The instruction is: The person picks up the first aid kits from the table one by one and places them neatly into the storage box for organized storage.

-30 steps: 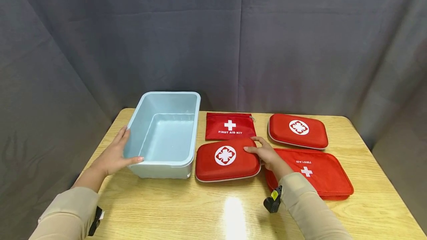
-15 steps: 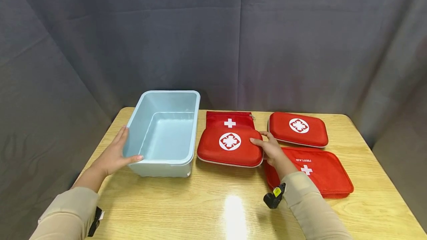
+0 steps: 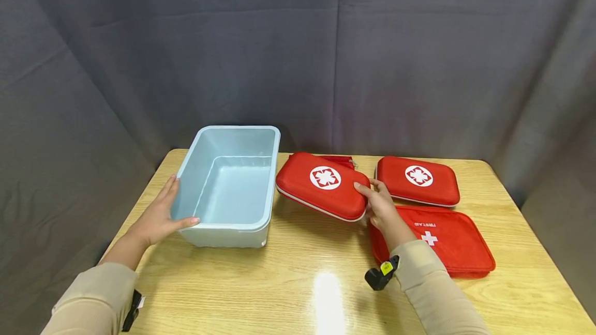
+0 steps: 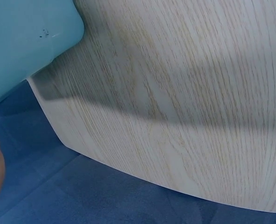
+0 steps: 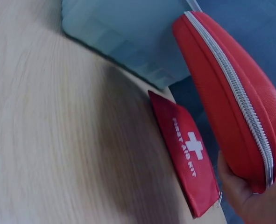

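My right hand grips the right end of a red hard-shell first aid case with a white emblem, thumb on top. The case is lifted and tilted, its silver zipper facing the right wrist camera. Beneath it, a flat red first aid pouch lies on the table, mostly covered in the head view. My left hand rests spread at the near left corner of a light blue plastic bin, thumb on the front rim, fingers along the left side. Nothing lies inside the bin.
At the right of the wooden table lies a second red hard case. Nearer is a flat red first aid bag, partly behind my right forearm. A grey curtain hangs behind the table.
My right hand has raised the first aid case from the table and moved it back over the pouch, tilting its left end up. The left hand and bin have stayed put.
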The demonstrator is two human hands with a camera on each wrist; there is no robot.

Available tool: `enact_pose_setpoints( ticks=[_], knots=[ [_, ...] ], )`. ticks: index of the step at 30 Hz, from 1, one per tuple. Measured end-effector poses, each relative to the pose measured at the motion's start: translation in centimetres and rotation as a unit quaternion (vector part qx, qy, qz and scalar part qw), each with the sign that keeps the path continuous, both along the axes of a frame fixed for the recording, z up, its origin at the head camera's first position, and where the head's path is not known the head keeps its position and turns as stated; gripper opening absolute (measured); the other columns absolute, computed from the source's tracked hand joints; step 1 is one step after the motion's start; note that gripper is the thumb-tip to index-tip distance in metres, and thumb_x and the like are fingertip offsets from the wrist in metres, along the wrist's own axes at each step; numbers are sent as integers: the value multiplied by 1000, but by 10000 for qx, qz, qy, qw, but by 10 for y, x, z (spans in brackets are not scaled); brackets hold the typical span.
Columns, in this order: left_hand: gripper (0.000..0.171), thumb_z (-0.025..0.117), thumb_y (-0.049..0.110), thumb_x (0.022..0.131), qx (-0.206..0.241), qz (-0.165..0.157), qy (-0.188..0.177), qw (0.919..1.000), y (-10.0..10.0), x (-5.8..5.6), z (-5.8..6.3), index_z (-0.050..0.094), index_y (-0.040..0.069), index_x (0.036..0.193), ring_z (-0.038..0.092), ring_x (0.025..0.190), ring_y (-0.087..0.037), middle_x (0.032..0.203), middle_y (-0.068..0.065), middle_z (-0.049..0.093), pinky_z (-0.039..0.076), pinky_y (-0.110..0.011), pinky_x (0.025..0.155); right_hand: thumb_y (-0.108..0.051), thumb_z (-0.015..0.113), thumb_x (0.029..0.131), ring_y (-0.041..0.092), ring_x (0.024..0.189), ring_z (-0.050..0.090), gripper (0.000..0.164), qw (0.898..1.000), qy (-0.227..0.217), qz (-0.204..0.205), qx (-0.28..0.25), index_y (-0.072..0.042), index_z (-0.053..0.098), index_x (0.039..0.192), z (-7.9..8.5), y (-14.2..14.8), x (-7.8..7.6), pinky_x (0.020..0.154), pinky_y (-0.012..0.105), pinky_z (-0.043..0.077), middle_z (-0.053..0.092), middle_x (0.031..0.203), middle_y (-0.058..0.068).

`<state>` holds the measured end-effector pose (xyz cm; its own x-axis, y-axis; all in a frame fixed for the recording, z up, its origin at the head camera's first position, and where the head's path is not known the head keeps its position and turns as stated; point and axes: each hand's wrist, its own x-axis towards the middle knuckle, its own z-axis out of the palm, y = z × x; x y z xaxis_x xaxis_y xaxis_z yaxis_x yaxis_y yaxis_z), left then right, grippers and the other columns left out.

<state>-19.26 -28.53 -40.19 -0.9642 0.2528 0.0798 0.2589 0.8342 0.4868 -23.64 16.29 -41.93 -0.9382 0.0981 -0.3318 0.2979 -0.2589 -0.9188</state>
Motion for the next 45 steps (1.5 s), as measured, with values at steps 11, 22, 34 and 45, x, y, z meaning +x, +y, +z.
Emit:
enact_pose_setpoints(
  ticks=[11,22,34,45],
  knots=[
    [105,65,45,70,-89,31,-93,9999,4,1,5,-3,-2,136,7,125,-40,142,-15,-8,19,-57,92,-8,52,84,5,64,56,65,9994,142,-116,-287,-4,12,135,7,0,1,60,22,49,37,115,11],
    [105,65,44,70,-52,-12,-50,10000,6,-1,3,-3,-3,136,6,126,-39,142,-15,-8,18,-57,93,-8,53,84,6,68,56,62,9966,238,-250,-748,-4,14,131,11,0,1,64,22,48,38,110,8],
    [106,64,45,70,-102,-17,-53,9999,6,-4,-1,-2,-3,136,6,126,-40,142,-16,-8,18,-58,92,-3,51,82,12,70,58,50,9907,358,-88,-1313,-14,16,116,22,-19,0,62,31,48,40,105,11],
    [105,65,44,70,-48,-50,-10,10000,7,-4,-2,-2,-4,136,6,126,-40,142,-16,-7,18,-58,92,-3,49,82,11,75,58,40,9876,507,139,-1481,-17,30,114,26,-44,2,62,32,47,43,109,7]
  ],
)
